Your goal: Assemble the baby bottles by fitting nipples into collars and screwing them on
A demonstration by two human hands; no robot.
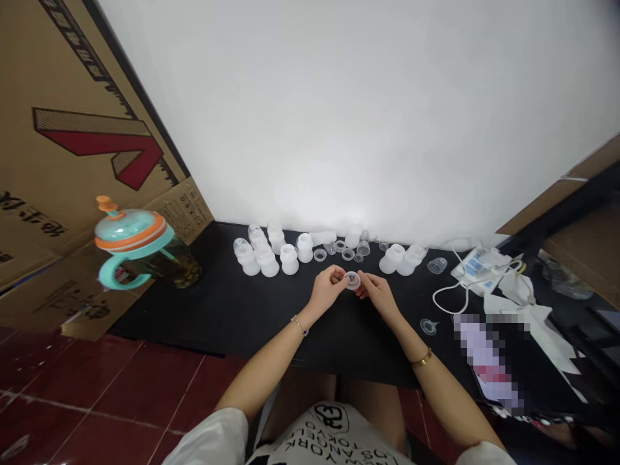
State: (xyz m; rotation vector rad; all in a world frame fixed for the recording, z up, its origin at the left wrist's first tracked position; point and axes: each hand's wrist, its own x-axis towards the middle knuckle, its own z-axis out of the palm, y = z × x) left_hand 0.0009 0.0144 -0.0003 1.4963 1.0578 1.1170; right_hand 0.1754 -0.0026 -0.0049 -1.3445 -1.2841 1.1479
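Both arms fwd, left hand [328,286] & right hand [375,290] meet, fingers pinched together at centre.

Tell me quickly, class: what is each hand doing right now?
Left hand: grip closed on the small clear ring.
Right hand: grip closed on the same small clear ring, from the other side.

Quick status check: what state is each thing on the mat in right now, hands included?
left hand: pinching the small clear ring
right hand: pinching the same ring from the other side
small clear ring: held above the black mat
white bottle parts: standing upright in a cluster by the wall
sippy cup: lid on, upright
white cable: loose, trailing from the device
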